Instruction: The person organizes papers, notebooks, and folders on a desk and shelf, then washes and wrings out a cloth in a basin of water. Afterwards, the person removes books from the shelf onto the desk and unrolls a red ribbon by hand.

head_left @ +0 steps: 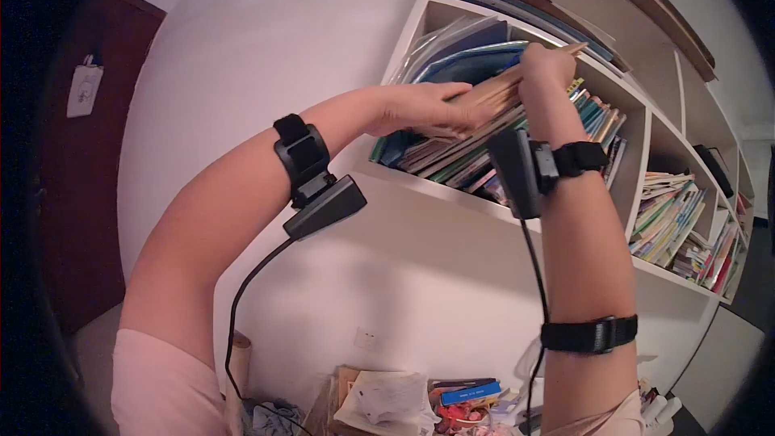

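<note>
Broadly, we see a smooth white shelf unit (640,182) with straight, boxlike compartments. One holds a slanting row of thin books (452,163) and a glossy, curved blue folder (462,64). Over the row, between the two hands, lies a flat, layered tan bundle (499,95), apparently paper; its long axis runs obliquely, the upper end pointing to upper right. The right hand (549,69) curls over its upper part, fingertips hidden, so we cannot tell their grip. The left hand (428,109) meets its lower end, thumb apart from blurred fingers; we cannot tell whether they press.
</note>
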Tool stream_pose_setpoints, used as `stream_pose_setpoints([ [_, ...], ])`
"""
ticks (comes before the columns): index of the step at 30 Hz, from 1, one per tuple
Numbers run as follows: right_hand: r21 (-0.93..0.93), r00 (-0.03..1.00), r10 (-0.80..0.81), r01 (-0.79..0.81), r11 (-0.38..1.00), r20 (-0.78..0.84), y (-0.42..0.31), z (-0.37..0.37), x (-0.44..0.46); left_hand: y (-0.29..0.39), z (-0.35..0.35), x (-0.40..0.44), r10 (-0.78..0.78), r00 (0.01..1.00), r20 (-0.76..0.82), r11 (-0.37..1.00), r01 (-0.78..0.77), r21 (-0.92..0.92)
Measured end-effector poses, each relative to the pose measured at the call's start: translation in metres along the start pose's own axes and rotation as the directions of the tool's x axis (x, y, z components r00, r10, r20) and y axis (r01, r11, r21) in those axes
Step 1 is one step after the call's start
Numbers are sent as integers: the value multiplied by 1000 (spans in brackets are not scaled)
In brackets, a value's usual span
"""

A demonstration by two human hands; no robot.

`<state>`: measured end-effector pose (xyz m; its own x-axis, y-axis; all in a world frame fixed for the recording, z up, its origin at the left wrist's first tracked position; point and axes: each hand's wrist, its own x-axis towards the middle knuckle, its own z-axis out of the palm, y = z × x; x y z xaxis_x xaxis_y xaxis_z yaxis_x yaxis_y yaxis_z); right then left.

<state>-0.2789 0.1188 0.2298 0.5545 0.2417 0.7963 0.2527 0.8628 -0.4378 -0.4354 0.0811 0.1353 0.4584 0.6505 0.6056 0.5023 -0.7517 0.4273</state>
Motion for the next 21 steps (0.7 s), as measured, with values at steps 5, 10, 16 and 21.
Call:
stream_pose_setpoints([
  [5,-157,983,-125,145,977,134,2,-8,9,18,14,-22,-127,987,-96,987,135,85],
  [10,-288,984,-144,169,943,105,6,0,27,-3,14,15,33,984,-176,998,-23,57],
  [16,-238,971,-110,160,958,211,8,10,28,-28,13,33,-80,966,-248,976,26,-215],
  [21,-264,966,-223,252,931,134,21,1,19,-40,3,53,-41,894,-447,853,264,450],
])
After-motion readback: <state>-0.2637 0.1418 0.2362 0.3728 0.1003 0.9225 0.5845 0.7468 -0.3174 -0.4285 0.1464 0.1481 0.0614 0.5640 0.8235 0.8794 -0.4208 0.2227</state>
